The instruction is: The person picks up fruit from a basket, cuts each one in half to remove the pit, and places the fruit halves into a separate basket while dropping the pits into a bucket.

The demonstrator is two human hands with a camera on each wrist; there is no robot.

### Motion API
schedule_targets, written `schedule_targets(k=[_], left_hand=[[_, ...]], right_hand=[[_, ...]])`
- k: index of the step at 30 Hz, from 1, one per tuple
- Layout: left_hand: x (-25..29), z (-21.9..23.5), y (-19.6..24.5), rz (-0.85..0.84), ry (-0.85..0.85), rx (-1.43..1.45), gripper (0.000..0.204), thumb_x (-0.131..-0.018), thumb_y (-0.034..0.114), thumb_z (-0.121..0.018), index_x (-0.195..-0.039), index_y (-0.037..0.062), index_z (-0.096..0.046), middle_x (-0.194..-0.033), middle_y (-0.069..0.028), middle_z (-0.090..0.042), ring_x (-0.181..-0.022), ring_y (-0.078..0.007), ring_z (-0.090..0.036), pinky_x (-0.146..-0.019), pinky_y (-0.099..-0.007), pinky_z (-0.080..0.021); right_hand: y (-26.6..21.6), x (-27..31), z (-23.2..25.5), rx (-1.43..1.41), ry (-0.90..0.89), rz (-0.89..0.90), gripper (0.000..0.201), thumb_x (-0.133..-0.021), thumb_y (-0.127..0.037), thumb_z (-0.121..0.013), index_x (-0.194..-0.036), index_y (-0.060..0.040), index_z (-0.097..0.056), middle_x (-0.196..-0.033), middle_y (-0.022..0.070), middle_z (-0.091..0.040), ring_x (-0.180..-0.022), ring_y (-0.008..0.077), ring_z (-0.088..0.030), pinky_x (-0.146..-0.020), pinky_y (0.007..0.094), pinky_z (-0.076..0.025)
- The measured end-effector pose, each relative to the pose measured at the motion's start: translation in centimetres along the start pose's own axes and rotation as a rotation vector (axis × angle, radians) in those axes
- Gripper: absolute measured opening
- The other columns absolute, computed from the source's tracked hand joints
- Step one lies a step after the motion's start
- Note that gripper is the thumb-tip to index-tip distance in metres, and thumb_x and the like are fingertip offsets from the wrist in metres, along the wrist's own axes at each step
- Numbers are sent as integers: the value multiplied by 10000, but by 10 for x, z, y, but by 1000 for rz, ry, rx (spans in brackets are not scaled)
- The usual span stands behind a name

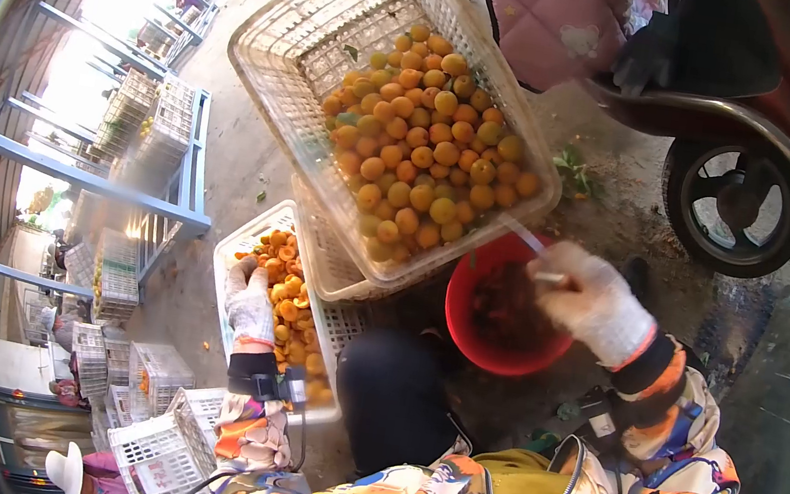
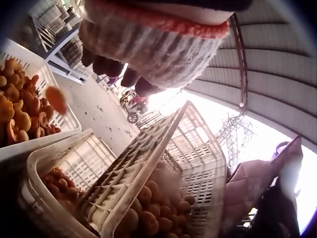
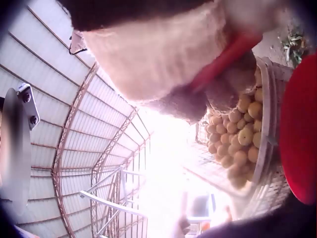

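My left hand (image 1: 250,306), in a whitish knit glove with dark fingertips, hangs over a white crate (image 1: 224,258) of orange apricot halves (image 1: 287,282). Its fingers are loosely bent, and one apricot half (image 2: 57,99) is in mid-air near that crate in the left wrist view. In my gloved right hand (image 1: 594,305) I grip a knife (image 1: 521,232); its red handle (image 3: 225,62) shows in the right wrist view, and its pale blade points toward the large crate. Below this hand stands a red bucket (image 1: 456,321) with dark, blurred contents.
A large tilted crate (image 1: 293,41) of whole apricots (image 1: 420,139) rests on another crate (image 1: 326,273) ahead. A scooter (image 1: 734,209) with a pink quilted cover (image 1: 558,17) stands at the right. Stacked crates (image 1: 159,381), blue rails (image 1: 83,168) and people are on the left.
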State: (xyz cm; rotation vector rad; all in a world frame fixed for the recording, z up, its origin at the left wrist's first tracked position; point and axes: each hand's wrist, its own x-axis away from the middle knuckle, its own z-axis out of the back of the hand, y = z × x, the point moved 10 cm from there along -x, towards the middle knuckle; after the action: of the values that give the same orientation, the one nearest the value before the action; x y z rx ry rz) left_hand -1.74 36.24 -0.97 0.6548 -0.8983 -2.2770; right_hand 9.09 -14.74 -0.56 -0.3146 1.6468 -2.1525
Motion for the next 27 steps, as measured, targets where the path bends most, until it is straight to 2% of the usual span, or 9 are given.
schedule_targets(k=[1, 3, 4, 7, 9, 12, 19, 25, 27], left_hand=[[0, -4, -2, -17, -50, -24, 290, -956, 135, -620, -1205, -12, -650, -1162, -139, -676, -1078, -230, -629, -958, -345, -498], [24, -29, 69, -73, -75, 44, 280, -936, 144, -619, -1165, -6, -673, -1114, -157, -701, -1043, -267, -656, -946, -355, -505], [25, -55, 108, -321, -49, -185, 259, -900, 142, -619, -1112, 19, -703, -1058, -181, -714, -1007, -314, -673, -926, -380, -517], [12, -106, 164, -487, -104, -206, 226, -870, 129, -602, -1046, 52, -721, -1037, -192, -710, -985, -368, -669, -909, -440, -518], [8, -151, 198, -748, -210, -589, 239, -866, 136, -587, -1054, 68, -718, -1075, -189, -704, -1020, -378, -664, -905, -447, -519], [-37, -213, 172, -560, -454, -1053, 276, -891, 157, -569, -1114, 87, -716, -1120, -191, -697, -1076, -371, -659, -914, -448, -522], [-87, -263, 135, -226, -587, -1254, 352, -953, 203, -525, -1261, 55, -613, -1319, -203, -627, -1271, -356, -570, -1064, -446, -453], [-93, -273, 133, -340, -620, -1347, 439, -905, 234, -587, -1311, 67, -590, -1375, -167, -605, -1279, -339, -572, -1069, -431, -451], [-96, -272, 138, -368, -582, -1313, 415, -840, 251, -693, -1213, 69, -680, -1216, -165, -697, -1157, -326, -655, -981, -410, -514]], right_hand=[[0, 3, 5, -339, -70, -403, 244, -858, -21, -573, -1098, -31, -614, -847, 74, -637, -657, 162, -611, -583, 292, -507], [-33, -5, 35, -792, 118, -281, 209, -900, -102, -568, -1084, -11, -613, -825, 78, -619, -566, 159, -582, -487, 292, -488], [-19, -3, 53, -1015, 479, -252, 252, -926, -169, -562, -1093, 16, -598, -798, 81, -600, -528, 161, -563, -451, 297, -478], [39, 5, 30, -927, 446, -523, 282, -918, -174, -585, -1124, 18, -585, -774, 79, -584, -503, 171, -547, -440, 299, -468], [26, 0, 13, -923, 331, -506, 296, -875, -137, -624, -1127, 12, -580, -779, 71, -586, -487, 159, -537, -448, 282, -467], [19, -4, 12, -883, 301, -522, 294, -867, -94, -621, -1140, 7, -581, -789, 59, -588, -499, 136, -547, -458, 257, -462], [16, -9, 21, -813, 287, -530, 229, -876, -70, -627, -1100, -30, -597, -777, 31, -589, -524, 99, -546, -478, 233, -449], [20, -9, 18, -751, 223, -581, 430, -821, -89, -655, -1233, 13, -584, -827, 59, -624, -527, 142, -587, -438, 259, -451], [21, -8, 18, -779, 207, -589, 416, -818, -78, -649, -1219, 14, -586, -824, 61, -621, -525, 149, -586, -439, 261, -454]])
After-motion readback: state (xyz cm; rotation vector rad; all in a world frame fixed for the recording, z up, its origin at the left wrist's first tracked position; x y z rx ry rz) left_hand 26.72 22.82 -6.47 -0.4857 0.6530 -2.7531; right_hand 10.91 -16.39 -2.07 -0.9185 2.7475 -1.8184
